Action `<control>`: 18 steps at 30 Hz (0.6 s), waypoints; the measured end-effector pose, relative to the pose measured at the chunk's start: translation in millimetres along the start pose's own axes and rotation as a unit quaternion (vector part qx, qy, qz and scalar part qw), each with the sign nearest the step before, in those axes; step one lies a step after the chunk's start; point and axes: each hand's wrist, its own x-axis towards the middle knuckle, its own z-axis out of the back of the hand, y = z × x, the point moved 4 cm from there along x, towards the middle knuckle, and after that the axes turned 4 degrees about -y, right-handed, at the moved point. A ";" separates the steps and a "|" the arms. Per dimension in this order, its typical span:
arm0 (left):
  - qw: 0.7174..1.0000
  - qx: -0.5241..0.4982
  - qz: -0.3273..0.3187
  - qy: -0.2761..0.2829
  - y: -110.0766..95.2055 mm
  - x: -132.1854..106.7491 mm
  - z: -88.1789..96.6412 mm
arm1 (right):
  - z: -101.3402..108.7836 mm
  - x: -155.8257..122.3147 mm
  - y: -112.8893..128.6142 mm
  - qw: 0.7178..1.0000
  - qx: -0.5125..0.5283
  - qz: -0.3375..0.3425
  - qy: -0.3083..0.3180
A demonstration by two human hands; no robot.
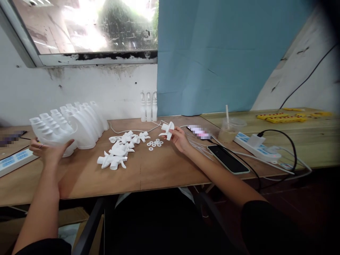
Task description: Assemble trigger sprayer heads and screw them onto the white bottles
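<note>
My left hand (50, 150) spans the near side of several white plastic bottles (60, 132), gripping them with thumb and fingers wide apart. The bottles are uncapped and tilt back toward the wall, with more of them in a row behind. In my right hand (180, 139) is a white trigger sprayer head (168, 130), pinched between thumb and fingers above the table. Between the hands lies a loose pile of similar sprayer heads (117, 150). Small white washers (154, 143) are scattered beside that pile, below the held sprayer head.
Three white bottles (148, 108) with heads stand against the wall. On the right are a phone (227, 159), another lit phone (199, 132), a plastic cup (228, 131) with a straw, a power strip (256, 147) and cables. Another power strip (18, 161) lies left.
</note>
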 end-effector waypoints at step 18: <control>0.990 -0.061 0.129 0.013 -7.7 -11.8 17.7 | 0.2 0.1 -3.5 0.999 -0.001 -0.043 0.018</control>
